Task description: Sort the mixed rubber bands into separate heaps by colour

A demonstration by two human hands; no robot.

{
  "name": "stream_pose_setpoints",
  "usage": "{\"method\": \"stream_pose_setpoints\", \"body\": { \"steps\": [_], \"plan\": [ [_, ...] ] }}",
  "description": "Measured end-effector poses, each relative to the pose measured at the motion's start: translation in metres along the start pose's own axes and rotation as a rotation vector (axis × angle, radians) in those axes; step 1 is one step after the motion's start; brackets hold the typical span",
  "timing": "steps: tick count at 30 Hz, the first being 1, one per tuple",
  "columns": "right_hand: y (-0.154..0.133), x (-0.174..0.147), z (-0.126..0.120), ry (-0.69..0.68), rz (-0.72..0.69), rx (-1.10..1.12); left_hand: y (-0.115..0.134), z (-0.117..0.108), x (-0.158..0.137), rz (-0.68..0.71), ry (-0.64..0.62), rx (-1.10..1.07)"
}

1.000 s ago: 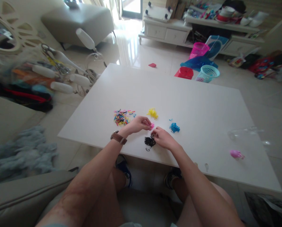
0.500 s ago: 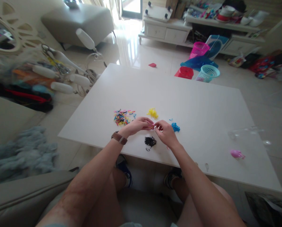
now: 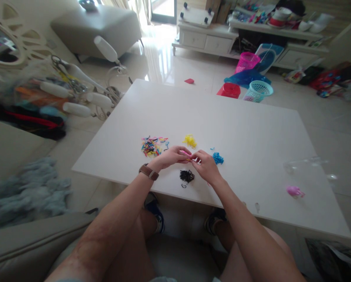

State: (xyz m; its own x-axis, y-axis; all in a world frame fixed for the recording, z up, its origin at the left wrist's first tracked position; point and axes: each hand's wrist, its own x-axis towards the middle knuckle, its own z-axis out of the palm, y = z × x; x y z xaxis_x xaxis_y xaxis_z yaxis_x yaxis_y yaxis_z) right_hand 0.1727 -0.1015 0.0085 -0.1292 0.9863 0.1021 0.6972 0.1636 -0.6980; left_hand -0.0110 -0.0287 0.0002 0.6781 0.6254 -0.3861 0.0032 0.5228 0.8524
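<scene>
My left hand [image 3: 174, 156], with a brown watch strap at the wrist, is closed in a pinch on small coloured pieces, bits of pink and yellow-orange showing at its fingertips. Against it come the fingertips of my right hand [image 3: 205, 165], curled in a pinch; what they grip is too small to make out. Around the hands lie piles of small loop-shaped plastic pieces: a mixed-colour pile [image 3: 151, 146] to the left, a yellow pile [image 3: 190, 141] beyond, a blue pile [image 3: 218, 158] to the right and a black pile [image 3: 187, 176] nearer me.
The white table [image 3: 252, 137] bears a pink bundle [image 3: 294, 191] and a clear object [image 3: 304, 164] at the right. A white lamp [image 3: 106, 47] stands past its left edge. Beyond the far edge are a red bin [image 3: 229, 90] and a light-blue basket [image 3: 258, 91].
My fingers have shifted slightly where they meet. More pink and a yellow-orange bit now show between them. The piles look the same.
</scene>
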Motion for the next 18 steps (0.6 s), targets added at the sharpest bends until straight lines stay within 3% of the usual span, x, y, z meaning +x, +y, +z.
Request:
{"method": "stream_pose_setpoints", "body": {
  "steps": [18],
  "plan": [
    [-0.0034,0.0001,0.0004,-0.004,0.02,0.01,-0.0017,0.0022,-0.0006,0.036,-0.022,0.111]
  ]
}}
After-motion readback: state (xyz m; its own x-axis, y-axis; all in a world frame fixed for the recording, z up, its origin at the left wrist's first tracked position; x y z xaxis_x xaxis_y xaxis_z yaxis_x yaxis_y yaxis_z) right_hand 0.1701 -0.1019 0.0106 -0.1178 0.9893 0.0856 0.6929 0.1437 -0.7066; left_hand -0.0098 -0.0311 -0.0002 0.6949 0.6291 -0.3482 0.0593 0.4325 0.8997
